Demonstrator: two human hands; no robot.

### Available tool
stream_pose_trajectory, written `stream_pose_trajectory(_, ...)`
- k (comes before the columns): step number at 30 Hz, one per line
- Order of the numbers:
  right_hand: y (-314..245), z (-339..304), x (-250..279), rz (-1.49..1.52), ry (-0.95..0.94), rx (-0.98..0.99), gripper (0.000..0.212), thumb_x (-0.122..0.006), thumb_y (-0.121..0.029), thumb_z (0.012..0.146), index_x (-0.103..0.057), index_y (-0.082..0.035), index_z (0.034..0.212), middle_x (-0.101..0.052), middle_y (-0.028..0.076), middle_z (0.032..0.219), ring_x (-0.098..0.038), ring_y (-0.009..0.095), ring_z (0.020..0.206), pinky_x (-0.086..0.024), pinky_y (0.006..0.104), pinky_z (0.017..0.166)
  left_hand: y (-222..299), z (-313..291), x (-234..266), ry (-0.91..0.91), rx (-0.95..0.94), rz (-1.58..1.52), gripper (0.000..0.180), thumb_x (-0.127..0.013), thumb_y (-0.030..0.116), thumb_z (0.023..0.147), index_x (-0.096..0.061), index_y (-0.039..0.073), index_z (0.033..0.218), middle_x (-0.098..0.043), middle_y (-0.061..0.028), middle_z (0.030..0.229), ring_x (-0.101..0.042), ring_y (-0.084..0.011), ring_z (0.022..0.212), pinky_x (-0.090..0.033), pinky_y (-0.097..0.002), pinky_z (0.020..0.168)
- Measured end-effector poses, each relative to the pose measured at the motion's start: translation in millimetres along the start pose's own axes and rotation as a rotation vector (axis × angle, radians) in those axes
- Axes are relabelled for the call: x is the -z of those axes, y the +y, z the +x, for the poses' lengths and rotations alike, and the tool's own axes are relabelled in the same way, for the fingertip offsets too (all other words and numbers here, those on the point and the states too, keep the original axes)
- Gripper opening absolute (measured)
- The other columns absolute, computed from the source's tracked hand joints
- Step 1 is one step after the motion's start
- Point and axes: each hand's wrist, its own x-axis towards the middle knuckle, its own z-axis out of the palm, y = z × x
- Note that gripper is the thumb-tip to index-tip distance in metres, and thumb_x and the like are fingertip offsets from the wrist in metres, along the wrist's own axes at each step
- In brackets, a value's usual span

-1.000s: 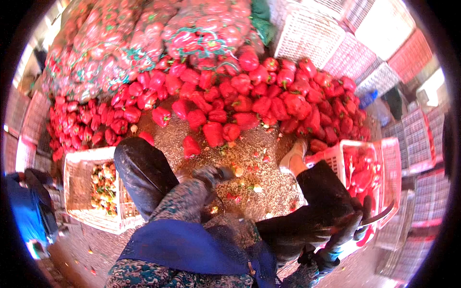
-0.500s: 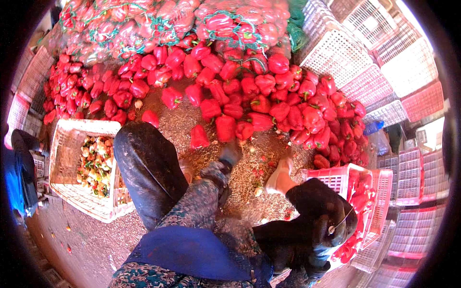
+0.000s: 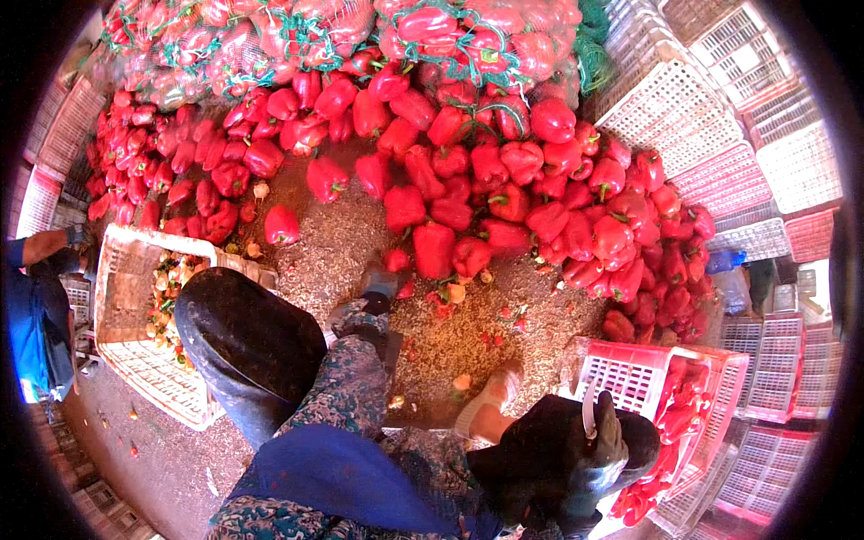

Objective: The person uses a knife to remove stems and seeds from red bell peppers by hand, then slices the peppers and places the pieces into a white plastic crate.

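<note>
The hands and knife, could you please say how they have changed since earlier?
The left hand moved forward, then left, to a loose pepper; its grip is unclear. The right hand moved left from the right crate toward the right knee, its knife swinging from rightward to forward. Still held: the knife. The heap and left crate stayed put.

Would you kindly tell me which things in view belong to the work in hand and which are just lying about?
Likely in use:
knife in the right hand
loose red peppers near the left hand
red crate of peppers
pale crate of scraps

Probably just lying about:
stacked crates
green netting
</note>
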Motion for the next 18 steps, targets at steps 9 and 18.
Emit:
stream_pose_trajectory(9, -48, 12, -23, 1.278, -0.093, -0.728, 0.038, -0.056, -0.02, 0.097, -0.056, 0.003, 0.127, -0.071, 0.018, 0.095, -0.054, 0.01, 0.051, -0.042, 0.0223, 0.048, 94, -39, 50, -0.326, 0.208, -1.526, 0.061, -0.078, 0.019, 0.075, -0.055, -0.001, 0.128, -0.064, -0.0105, 0.118, -0.061, -0.0243, 0.109, -0.05, -0.0375, 0.094)
stream_pose_trajectory(18, -69, 75, -84, 2.247, -0.169, -0.704, 0.066, -0.043, -0.068, 0.094, -0.053, -0.011, 0.128, -0.066, 0.005, 0.092, -0.053, 0.013, 0.054, -0.041, 0.0265, 0.045, 308, -150, 218, -0.679, -1.17, -0.614, 0.066, -0.062, 0.034, 0.094, -0.037, 0.0, 0.145, -0.049, -0.0138, 0.14, -0.045, -0.0255, 0.131, -0.035, -0.0407, 0.11)
